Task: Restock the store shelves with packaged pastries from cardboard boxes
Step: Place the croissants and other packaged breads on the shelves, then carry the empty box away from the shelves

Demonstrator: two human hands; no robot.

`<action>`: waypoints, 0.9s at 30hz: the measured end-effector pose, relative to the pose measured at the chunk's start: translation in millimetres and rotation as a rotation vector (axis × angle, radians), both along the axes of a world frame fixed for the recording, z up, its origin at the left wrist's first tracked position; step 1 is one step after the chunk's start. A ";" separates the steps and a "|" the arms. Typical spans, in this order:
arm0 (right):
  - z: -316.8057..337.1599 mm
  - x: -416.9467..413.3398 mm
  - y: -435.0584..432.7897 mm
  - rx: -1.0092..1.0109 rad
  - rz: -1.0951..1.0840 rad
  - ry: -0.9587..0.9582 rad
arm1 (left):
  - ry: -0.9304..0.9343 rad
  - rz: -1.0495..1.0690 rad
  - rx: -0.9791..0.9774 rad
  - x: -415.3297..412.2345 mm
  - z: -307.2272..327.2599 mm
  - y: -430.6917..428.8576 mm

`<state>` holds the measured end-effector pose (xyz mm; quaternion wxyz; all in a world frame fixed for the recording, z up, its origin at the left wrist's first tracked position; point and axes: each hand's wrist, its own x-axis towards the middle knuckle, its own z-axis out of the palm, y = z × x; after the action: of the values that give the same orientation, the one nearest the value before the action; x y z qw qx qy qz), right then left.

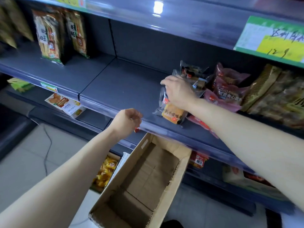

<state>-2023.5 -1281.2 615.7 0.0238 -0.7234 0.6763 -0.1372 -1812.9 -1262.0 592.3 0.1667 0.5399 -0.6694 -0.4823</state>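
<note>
Here right hand (178,92) grips pastry pack (171,112) (palm down).

White panels on the tall snack bags (47,37) at upper left read "旺旺". The green-and-yellow price tag (269,38) at upper right is handwritten. "12.9" is legible on its yellow part, and the line above is too scrawled to read. At right, the pink packet (230,94) reads "Red Bean" over "红豆夹心". The clear pastry packet (171,114) at centre shows "千层", with the neighbouring characters blurred.
</note>
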 end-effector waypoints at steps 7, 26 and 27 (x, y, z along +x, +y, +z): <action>-21.7 13.0 96.7 -0.022 -0.136 -0.266 | -0.060 -0.110 0.077 1.0 -34.7 5.1; -197.4 151.8 228.6 0.574 -1.387 -1.073 | -0.230 -0.118 0.533 87.9 -145.5 67.9; -196.4 155.5 228.3 0.566 -1.389 -1.112 | -0.224 -0.097 0.546 89.1 -146.1 68.9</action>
<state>-1868.0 -1052.9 419.3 0.4319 0.0454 0.8570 -0.2774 -1723.8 -1193.1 446.2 -0.0830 0.5819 -0.5542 -0.5894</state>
